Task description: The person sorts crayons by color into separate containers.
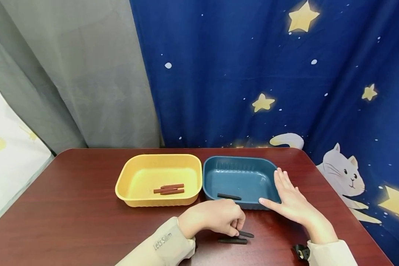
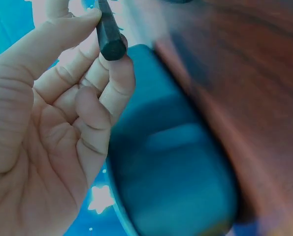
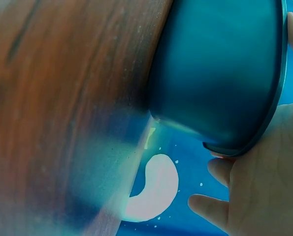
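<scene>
My left hand (image 1: 216, 218) pinches a dark hexagonal stick (image 2: 109, 37), crayon-like, between thumb and fingertips, low over the table in front of the blue basin (image 1: 242, 159). In the head view that stick slants out from under the fingers, one end tapered. Just nearer to me lies a second black stick (image 1: 232, 241) on the table. Another black stick (image 1: 229, 196) rests inside the basin by its near wall. My right hand (image 1: 290, 201) is spread at the basin's right end, thumb at the near rim, straight fingers along the side.
Left of the blue basin stands a yellow basin (image 1: 128, 192) with several reddish-brown sticks (image 1: 172, 191) inside. Both stand on a dark red wooden table (image 1: 70, 207). Behind it hang a grey curtain (image 1: 99, 92) and a blue star-patterned curtain (image 1: 219, 92).
</scene>
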Demonstrator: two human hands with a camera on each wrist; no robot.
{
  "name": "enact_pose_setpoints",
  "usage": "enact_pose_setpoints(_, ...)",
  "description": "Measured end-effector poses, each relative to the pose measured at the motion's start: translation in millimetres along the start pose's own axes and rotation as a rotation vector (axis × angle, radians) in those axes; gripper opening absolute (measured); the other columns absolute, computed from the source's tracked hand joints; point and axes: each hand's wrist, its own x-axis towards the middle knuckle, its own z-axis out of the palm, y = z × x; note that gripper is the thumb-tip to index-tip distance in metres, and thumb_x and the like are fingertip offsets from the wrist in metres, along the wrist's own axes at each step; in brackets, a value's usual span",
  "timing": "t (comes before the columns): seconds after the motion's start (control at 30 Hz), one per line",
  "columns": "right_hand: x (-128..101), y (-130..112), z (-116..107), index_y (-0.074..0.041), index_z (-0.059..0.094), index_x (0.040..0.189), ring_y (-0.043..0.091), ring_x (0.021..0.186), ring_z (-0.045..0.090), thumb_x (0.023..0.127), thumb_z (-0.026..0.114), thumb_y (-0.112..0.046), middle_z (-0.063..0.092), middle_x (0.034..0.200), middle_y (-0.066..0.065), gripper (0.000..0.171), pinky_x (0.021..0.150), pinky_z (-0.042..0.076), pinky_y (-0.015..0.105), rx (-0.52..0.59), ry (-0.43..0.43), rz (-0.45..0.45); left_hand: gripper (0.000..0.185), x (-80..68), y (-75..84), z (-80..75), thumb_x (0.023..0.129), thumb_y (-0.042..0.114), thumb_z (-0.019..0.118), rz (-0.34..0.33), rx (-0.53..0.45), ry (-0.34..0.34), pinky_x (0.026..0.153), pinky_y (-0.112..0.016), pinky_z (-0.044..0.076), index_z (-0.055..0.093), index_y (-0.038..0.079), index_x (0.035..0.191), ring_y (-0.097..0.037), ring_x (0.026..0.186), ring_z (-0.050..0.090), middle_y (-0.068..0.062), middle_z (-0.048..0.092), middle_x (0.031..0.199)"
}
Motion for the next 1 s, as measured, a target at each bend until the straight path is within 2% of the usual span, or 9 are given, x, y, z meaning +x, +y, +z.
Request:
enact_pose_setpoints(0.2,1.9,0.4,-3.1,0.006,0.003,0.157,0.048,0.152,-0.001,0.088,0.064,-0.061,-0.001,0.165,0.027,0.114,0.107,0.011,0.08,-0.004,0.011,-0.004,0.009,-1.3,0.9,-16.9,0.086,0.014,0.073,0.037,-0.017,0.074,0.06,-0.005,0.041,0.069,0.018,0.081,0.008,0.061,0.05,0.016,0.058,0.067)
enact_pose_setpoints(0.33,1.9,1.4,-3.3,0.006,0.002,0.157,0.047,0.152,-0.001,0.088,0.064,-0.061,-0.001,0.165,0.026,0.114,0.107,0.012,0.081,-0.003,0.01,-0.001,0.008,0.9,-2.3,-27.2,0.086,0.013,0.072,0.078,0.009,0.137,0.061,-0.004,0.041,0.068,0.018,0.082,0.007,0.064,0.05,0.015,0.058,0.071)
enact_pose_setpoints(0.53,1.8,2.3,-1.4,0.006,0.001,0.157,0.047,0.152,-0.002,0.088,0.064,-0.061,-0.003,0.165,0.026,0.115,0.107,0.012,0.081,0.007,0.007,0.003,0.005,4.1,-13.4,-32.2,0.087,0.014,0.072,0.104,0.018,0.21,0.065,-0.003,0.039,0.069,0.017,0.085,0.005,0.068,0.052,0.012,0.06,0.077)
enact_pose_setpoints(0.67,1.6,2.1,-1.2,0.006,0.002,0.157,0.047,0.152,-0.002,0.088,0.064,-0.06,-0.002,0.165,0.026,0.114,0.107,0.012,0.08,0.003,0.011,-0.005,0.005,5.1,-21.9,-35.7,0.086,0.013,0.073,0.085,-0.006,0.242,0.066,-0.005,0.041,0.07,0.015,0.084,0.002,0.069,0.054,0.008,0.064,0.078)
enact_pose_setpoints(0.83,0.5,1.7,-0.4,0.006,0.002,0.157,0.048,0.152,-0.001,0.088,0.065,-0.059,-0.001,0.165,0.026,0.113,0.107,0.012,0.081,0.01,0.006,-0.004,0.006,7.4,-33.6,-39.5,0.087,0.014,0.073,0.031,-0.047,0.264,0.067,-0.009,0.043,0.069,0.015,0.083,0.0,0.068,0.054,0.006,0.063,0.076)
enact_pose_setpoints(1.0,0.1,0.9,1.2,0.006,0.002,0.157,0.048,0.152,-0.002,0.088,0.065,-0.059,-0.001,0.165,0.027,0.114,0.107,0.011,0.081,0.022,-0.002,0.001,0.007,13.0,-45.2,-35.9,0.088,0.017,0.073,-0.019,-0.08,0.284,0.067,-0.009,0.044,0.07,0.015,0.083,-0.001,0.069,0.054,0.008,0.062,0.075)
